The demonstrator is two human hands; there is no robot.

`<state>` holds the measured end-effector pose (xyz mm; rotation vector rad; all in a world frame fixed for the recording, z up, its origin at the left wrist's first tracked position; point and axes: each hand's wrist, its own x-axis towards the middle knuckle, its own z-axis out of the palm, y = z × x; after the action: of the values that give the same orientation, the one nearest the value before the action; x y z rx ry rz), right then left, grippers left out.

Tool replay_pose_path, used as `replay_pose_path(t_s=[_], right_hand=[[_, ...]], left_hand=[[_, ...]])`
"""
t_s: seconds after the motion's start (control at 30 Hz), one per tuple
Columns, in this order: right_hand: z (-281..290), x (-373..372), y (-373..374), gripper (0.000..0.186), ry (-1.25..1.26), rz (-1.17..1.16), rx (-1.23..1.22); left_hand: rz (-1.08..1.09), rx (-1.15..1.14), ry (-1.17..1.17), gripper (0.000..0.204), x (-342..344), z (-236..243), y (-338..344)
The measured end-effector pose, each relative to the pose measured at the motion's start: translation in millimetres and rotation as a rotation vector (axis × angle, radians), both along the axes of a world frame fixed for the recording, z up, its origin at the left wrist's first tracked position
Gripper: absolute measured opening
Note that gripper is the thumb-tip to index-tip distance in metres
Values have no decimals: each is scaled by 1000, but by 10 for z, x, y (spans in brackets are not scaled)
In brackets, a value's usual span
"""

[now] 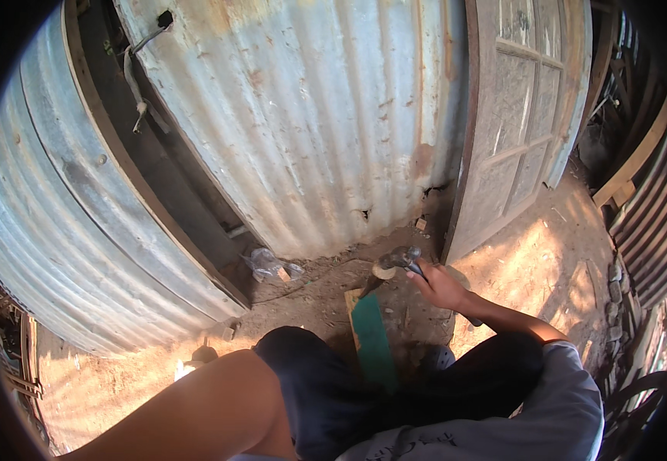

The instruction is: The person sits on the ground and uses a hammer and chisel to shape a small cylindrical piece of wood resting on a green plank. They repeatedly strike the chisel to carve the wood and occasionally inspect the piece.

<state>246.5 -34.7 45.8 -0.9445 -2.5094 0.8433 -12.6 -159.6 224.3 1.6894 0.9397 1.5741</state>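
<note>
My right hand (444,287) is closed round the handle of a hammer (410,254), its metal head raised a little above the ground in front of me. Just left of the hammer head, a pale, round-topped tool (383,270) with a dark tapering shaft points down at the far end of a wooden board (376,338). It resembles a chisel, but its kind is not clear. Green covers most of the board's face, with bare wood along the left edge; its near end is hidden by my dark clothing. My left hand does not show.
Rusty corrugated metal sheet (310,138) stands ahead, with another curved sheet (64,207) at left. A panelled wooden door (506,131) is at right. A crumpled clear plastic bag (268,265) lies on the dirt floor (529,265). Stacked pieces (616,307) line the right edge.
</note>
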Motion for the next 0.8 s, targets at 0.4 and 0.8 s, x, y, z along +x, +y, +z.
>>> replay_pose_path(t_s=[0.4,0.8], right_hand=[[176,63,-50,35,-44,9,-112],[99,19,-134,34,112,2,36]], left_hand=[[-29,15,3,20,83,-24,107],[-77,101,108,20,292,36,193]])
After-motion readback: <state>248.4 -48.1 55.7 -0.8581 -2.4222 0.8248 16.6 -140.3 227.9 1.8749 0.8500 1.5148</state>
